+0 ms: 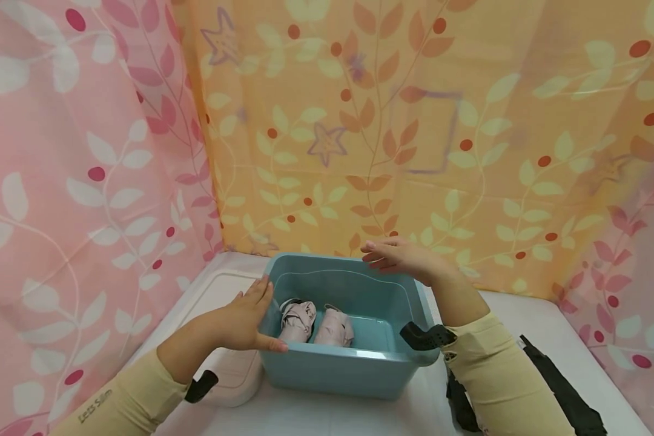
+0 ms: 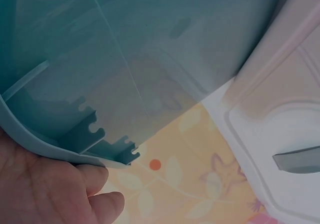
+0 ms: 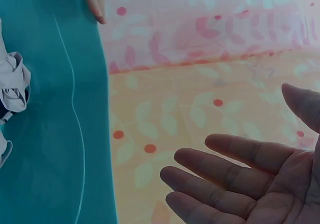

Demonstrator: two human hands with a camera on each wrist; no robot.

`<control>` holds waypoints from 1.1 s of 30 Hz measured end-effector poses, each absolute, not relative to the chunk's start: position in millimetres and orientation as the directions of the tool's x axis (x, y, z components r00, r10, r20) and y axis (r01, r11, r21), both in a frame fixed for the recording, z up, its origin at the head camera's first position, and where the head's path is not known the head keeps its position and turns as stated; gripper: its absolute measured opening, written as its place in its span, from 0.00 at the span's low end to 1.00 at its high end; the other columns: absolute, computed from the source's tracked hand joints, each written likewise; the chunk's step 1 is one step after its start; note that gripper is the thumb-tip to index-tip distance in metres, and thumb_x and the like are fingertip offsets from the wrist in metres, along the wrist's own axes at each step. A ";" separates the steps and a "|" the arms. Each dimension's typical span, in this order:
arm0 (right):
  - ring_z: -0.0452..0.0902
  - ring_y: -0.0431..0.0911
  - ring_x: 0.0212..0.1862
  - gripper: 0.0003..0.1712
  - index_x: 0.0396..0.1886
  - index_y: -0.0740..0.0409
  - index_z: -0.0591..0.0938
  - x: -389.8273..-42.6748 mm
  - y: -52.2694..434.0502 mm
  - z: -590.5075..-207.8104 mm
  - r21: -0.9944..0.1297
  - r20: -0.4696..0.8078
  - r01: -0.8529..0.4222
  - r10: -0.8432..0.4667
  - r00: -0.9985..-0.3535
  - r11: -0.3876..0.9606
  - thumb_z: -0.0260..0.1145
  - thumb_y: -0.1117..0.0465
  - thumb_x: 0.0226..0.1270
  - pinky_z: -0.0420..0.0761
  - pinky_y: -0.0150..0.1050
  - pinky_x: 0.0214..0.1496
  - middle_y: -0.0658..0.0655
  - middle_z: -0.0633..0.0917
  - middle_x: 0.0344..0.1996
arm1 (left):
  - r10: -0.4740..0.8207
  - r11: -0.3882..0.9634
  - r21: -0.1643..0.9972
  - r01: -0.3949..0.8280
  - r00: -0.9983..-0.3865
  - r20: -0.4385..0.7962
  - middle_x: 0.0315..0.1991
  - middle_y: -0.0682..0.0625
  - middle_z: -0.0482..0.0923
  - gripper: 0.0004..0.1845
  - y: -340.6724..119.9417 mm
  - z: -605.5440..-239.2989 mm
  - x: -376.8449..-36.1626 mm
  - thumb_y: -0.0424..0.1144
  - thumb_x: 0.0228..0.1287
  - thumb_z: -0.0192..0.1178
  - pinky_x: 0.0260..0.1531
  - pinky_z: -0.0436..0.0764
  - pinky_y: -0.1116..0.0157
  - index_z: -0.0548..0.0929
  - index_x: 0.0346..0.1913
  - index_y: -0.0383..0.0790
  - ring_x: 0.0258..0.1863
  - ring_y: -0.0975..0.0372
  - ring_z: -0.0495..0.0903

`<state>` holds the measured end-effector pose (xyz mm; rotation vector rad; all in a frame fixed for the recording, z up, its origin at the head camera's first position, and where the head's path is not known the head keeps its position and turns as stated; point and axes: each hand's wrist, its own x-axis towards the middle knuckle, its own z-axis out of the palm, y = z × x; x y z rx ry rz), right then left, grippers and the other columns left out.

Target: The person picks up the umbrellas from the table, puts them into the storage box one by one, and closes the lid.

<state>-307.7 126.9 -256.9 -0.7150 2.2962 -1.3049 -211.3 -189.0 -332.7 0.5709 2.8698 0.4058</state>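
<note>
A blue-green plastic bin [image 1: 338,372] stands on the white table. Inside it, towards the left, lie two rolled pale pink fabric bundles [image 1: 297,320], each with a thin loop at its far end. My left hand [image 1: 240,318] rests on the bin's left rim, fingers extended along it and thumb at the front corner. From below, the left wrist view shows fingers [image 2: 105,204] against the outside of the rim. My right hand [image 1: 400,259] hovers around the back right rim, holding nothing. Its fingers [image 3: 225,176] are spread and straight in the right wrist view, apart from the bin wall.
A white lid [image 1: 234,375] lies left of the bin and partly under its edge; a grey latch [image 2: 300,160] shows on a white surface in the left wrist view. Black straps [image 1: 564,384] lie at the right. Patterned pink and orange curtains [image 1: 327,121] enclose the table.
</note>
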 end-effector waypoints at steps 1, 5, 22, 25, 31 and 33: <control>0.71 0.56 0.58 0.30 0.61 0.66 0.69 -307.6 130.8 -256.4 -0.871 -0.084 -0.238 -0.607 -0.790 0.431 0.52 0.48 0.70 0.66 0.50 0.60 0.65 0.75 0.56 | 0.398 0.889 0.300 0.347 -0.908 -0.129 0.71 0.35 0.31 0.67 -189.0 -332.8 -211.5 0.74 0.40 0.56 0.63 0.42 0.42 0.41 0.69 0.26 0.70 0.45 0.33; 0.71 0.56 0.57 0.31 0.60 0.66 0.70 -306.2 144.1 -254.9 -0.873 -0.064 -0.244 -0.594 -0.802 0.423 0.52 0.46 0.69 0.65 0.51 0.61 0.65 0.75 0.56 | 0.387 0.898 0.281 0.339 -0.912 -0.134 0.71 0.36 0.30 0.67 -189.0 -333.7 -212.3 0.75 0.39 0.56 0.63 0.42 0.43 0.41 0.70 0.28 0.70 0.47 0.32; 0.69 0.59 0.59 0.29 0.61 0.70 0.67 -280.0 219.2 -244.7 -0.843 0.021 -0.307 -0.544 -0.839 0.441 0.49 0.51 0.72 0.69 0.49 0.58 0.70 0.73 0.56 | 0.390 0.896 0.280 0.345 -0.913 -0.122 0.72 0.37 0.31 0.68 -190.8 -338.3 -216.1 0.75 0.38 0.55 0.64 0.43 0.43 0.41 0.70 0.29 0.70 0.47 0.34; 0.72 0.54 0.57 0.28 0.62 0.71 0.66 -271.9 238.4 -242.1 -0.828 0.027 -0.312 -0.524 -0.852 0.466 0.47 0.52 0.73 0.72 0.42 0.56 0.69 0.73 0.56 | 0.393 0.895 0.277 0.350 -0.912 -0.120 0.72 0.37 0.31 0.68 -191.1 -338.8 -216.4 0.76 0.38 0.55 0.64 0.43 0.43 0.41 0.70 0.28 0.70 0.47 0.34; 0.75 0.36 0.51 0.22 0.61 0.64 0.69 -264.4 293.3 -243.8 -0.835 0.030 -0.298 -0.503 -0.864 0.462 0.44 0.56 0.75 0.73 0.26 0.50 0.53 0.79 0.51 | 0.394 0.895 0.277 0.350 -0.911 -0.121 0.71 0.37 0.31 0.68 -190.6 -338.0 -216.2 0.75 0.38 0.55 0.63 0.43 0.43 0.41 0.70 0.28 0.70 0.47 0.34; 0.75 0.33 0.50 0.19 0.59 0.55 0.73 -263.5 313.9 -246.9 -0.851 0.027 -0.287 -0.509 -0.860 0.439 0.43 0.59 0.75 0.73 0.25 0.48 0.46 0.80 0.49 | 0.394 0.895 0.278 0.349 -0.911 -0.123 0.71 0.37 0.31 0.68 -190.4 -337.1 -215.7 0.75 0.38 0.56 0.63 0.43 0.43 0.41 0.70 0.28 0.70 0.47 0.34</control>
